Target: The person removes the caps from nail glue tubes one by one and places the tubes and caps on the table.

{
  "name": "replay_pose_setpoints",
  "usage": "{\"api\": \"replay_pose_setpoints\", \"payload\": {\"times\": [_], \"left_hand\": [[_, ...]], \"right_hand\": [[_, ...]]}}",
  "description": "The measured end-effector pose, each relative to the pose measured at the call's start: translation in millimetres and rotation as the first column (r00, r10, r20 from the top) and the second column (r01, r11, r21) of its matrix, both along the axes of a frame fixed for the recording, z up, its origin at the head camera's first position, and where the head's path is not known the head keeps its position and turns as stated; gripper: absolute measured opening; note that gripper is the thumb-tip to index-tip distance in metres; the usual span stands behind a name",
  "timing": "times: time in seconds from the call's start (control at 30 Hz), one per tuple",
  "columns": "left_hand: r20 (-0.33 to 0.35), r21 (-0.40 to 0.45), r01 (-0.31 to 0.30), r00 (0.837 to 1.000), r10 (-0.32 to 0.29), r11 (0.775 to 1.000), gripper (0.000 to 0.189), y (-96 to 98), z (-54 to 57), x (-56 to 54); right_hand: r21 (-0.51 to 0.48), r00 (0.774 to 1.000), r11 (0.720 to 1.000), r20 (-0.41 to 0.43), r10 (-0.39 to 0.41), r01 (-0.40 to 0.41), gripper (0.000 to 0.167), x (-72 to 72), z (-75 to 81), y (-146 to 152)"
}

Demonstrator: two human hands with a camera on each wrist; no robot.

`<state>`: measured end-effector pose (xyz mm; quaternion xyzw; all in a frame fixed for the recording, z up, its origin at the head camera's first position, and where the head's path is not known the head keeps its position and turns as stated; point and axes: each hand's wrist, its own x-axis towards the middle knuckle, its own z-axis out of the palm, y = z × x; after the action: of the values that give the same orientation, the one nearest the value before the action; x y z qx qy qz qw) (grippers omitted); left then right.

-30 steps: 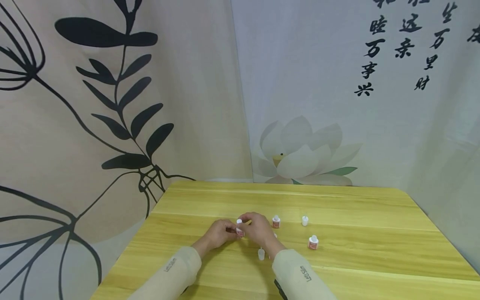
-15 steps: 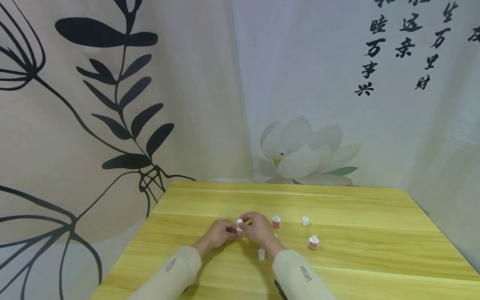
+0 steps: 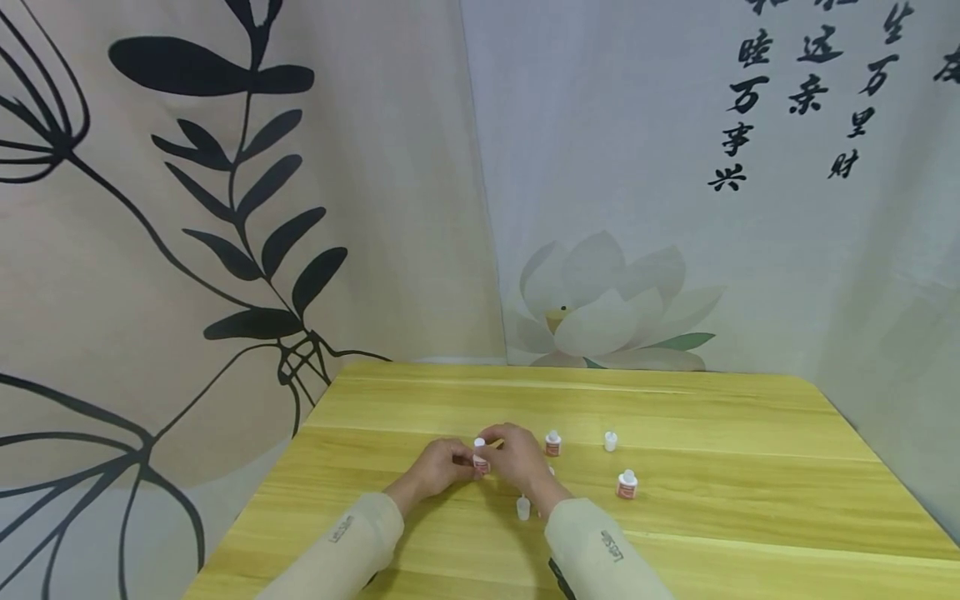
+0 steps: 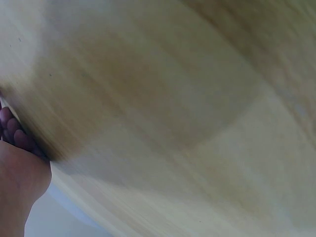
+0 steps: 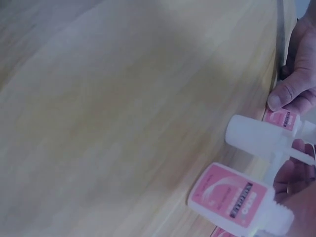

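Upright on the wooden table, a small nail glue bottle [image 3: 481, 467] with a pink label is held by both hands. My left hand [image 3: 441, 463] grips its body, the thumb lying against the label in the right wrist view. From the other side my right hand [image 3: 516, 457] pinches the white cap [image 3: 478, 443] at its top. Near my right wrist stands an uncapped glue bottle [image 5: 227, 197] with a bare threaded neck. Beside it, a loose white cap [image 3: 522, 507] rests with its thin stem up. The left wrist view shows only part of the left hand [image 4: 19, 148].
Beyond my right hand stands another glue bottle [image 3: 552, 443]. Farther right are a loose white cap [image 3: 610, 442] and a glue bottle [image 3: 627, 485]. My right forearm partly hides things near it. A printed curtain [image 3: 405, 208] hangs behind the wooden table [image 3: 735, 533].
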<state>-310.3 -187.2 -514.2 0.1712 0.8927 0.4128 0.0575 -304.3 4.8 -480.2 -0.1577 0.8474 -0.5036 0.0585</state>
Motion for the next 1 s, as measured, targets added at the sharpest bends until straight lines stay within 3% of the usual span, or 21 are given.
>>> {"api": "replay_pose_setpoints", "payload": {"times": [0.23, 0.43, 0.77, 1.0], "left_hand": [[0.017, 0.044, 0.006, 1.000, -0.007, 0.999, 0.010, -1.9, -1.5, -0.1], [0.023, 0.030, 0.004, 1.000, -0.004, 1.000, 0.009, -1.0, -1.9, -0.2], [0.026, 0.058, -0.009, 1.000, 0.007, 0.998, 0.010, -0.1, -2.2, -0.2], [0.013, 0.011, -0.007, 1.000, 0.007, 1.000, 0.007, -0.1, -2.3, -1.6]], "right_hand": [[0.014, 1.000, 1.000, -0.006, -0.005, 0.005, 0.025, 0.6, -1.6, 0.2], [0.022, 1.000, 1.000, -0.013, -0.017, 0.017, 0.020, -0.7, -2.6, -0.3], [0.022, 1.000, 1.000, -0.003, -0.001, 0.001, 0.026, 0.6, -1.6, 0.4], [0.034, 1.000, 0.999, -0.022, -0.011, 0.012, 0.022, -0.9, -2.2, 0.8]]}}
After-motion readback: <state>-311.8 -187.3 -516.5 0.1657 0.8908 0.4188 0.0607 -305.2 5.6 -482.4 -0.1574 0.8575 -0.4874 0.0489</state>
